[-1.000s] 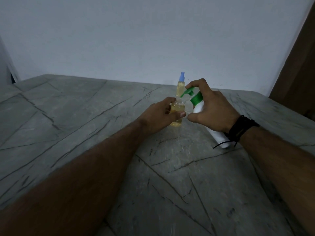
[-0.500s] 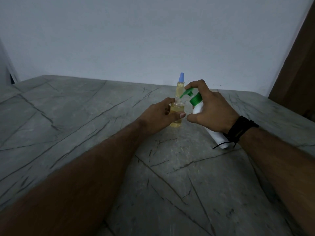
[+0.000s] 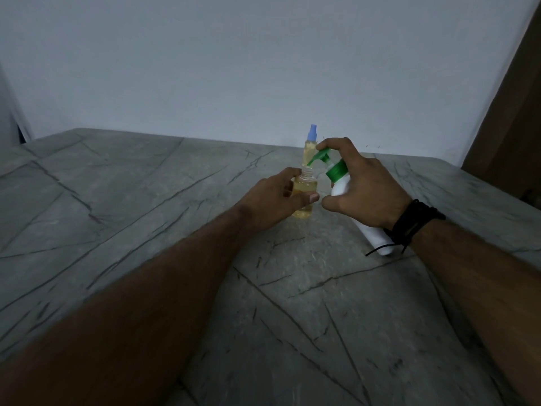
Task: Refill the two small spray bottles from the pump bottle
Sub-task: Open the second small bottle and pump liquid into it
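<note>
From the head view I see my left hand (image 3: 273, 197) wrapped around the open spray bottle (image 3: 304, 190), which stands uncapped on the grey stone table (image 3: 146, 230). My right hand (image 3: 366, 191) grips the white pump bottle (image 3: 344, 186), tilted, with a finger on its green pump head (image 3: 320, 156) and the spout over the open neck. A second spray bottle (image 3: 311, 145) with a blue cap stands just behind.

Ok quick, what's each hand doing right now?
Left hand: holds the open small bottle upright on the table.
Right hand: grips the tilted pump bottle, a finger on its green pump head.
</note>
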### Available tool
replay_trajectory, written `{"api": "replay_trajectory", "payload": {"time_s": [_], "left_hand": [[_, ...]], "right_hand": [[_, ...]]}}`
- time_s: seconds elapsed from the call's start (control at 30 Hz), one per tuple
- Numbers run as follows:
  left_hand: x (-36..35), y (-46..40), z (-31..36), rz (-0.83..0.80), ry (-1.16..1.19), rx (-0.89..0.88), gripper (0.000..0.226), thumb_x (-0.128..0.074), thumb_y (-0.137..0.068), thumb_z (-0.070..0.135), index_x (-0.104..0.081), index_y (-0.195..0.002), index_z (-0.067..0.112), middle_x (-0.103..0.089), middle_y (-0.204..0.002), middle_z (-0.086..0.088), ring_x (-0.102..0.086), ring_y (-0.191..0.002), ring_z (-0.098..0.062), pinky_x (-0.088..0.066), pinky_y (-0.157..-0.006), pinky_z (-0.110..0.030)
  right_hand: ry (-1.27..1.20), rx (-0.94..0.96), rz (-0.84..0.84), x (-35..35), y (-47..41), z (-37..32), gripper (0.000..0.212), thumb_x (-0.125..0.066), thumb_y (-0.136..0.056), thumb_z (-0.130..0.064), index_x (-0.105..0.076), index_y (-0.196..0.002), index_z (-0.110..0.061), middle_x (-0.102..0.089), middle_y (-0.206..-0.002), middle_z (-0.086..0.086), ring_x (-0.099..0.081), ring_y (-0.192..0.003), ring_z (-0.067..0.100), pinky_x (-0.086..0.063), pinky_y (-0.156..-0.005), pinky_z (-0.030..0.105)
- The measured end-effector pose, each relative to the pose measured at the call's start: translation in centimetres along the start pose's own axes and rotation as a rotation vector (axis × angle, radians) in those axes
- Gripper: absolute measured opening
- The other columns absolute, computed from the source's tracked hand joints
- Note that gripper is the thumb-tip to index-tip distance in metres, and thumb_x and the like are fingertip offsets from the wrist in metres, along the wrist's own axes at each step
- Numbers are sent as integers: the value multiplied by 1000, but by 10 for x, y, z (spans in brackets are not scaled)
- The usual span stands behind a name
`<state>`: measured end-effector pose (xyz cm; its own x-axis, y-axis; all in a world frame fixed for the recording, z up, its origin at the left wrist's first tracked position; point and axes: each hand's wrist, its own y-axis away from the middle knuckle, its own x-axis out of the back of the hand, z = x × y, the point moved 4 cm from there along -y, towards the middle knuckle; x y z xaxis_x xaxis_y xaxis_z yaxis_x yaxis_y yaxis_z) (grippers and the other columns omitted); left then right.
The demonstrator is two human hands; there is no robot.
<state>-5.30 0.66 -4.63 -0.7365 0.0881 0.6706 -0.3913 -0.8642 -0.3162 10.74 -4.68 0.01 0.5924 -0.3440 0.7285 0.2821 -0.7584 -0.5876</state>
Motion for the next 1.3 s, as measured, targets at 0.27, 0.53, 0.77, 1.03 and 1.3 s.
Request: {"api": "replay_trajectory", "payload": {"time_s": [0.27, 0.53, 0.77, 1.03, 1.3], "left_hand": [[0, 0, -1, 10, -4, -1, 59, -60, -86, 56, -44, -136, 30, -62, -126, 7, -59, -104, -7, -43, -82, -20], [1, 1, 2, 7, -4, 7, 61, -60, -87, 53, -42, -139, 28, -59, -130, 3, -58, -112, -13, -45, -88, -25], [1, 2, 2, 3, 11, 9, 62, -60, -87, 53, -41, -140, 27, -59, -132, 2, -58, -115, -15, -48, -95, -30], [0, 1, 1, 5, 6, 4, 60, -60, -87, 53, -43, -138, 27, -59, -130, 4, -58, -114, -14, -44, -88, -24], [0, 0, -1, 11, -2, 9, 59, -60, -87, 55, -44, -137, 29, -60, -127, 5, -59, -110, -12, -42, -84, -23]], "right_hand": [[-7, -16, -4, 0, 0, 0, 71, -78, -66, -20, -42, -127, -30, -61, -78, -13, -59, -66, 8, -41, -58, 21], [-3, -14, -7, 1, 0, -1, 71, -78, -66, -19, -43, -127, -29, -59, -75, -14, -59, -65, 6, -41, -58, 20], [3, -8, -1, 1, 0, -1, 74, -77, -66, -20, -43, -129, -32, -57, -71, -16, -57, -63, 4, -38, -55, 10], [2, -12, 6, 1, 0, 0, 71, -77, -66, -21, -42, -127, -32, -60, -76, -13, -58, -63, 5, -41, -57, 18], [-2, -13, 3, 1, 0, -1, 70, -78, -66, -20, -43, -126, -29, -58, -74, -14, -59, -65, 9, -43, -58, 23]]}}
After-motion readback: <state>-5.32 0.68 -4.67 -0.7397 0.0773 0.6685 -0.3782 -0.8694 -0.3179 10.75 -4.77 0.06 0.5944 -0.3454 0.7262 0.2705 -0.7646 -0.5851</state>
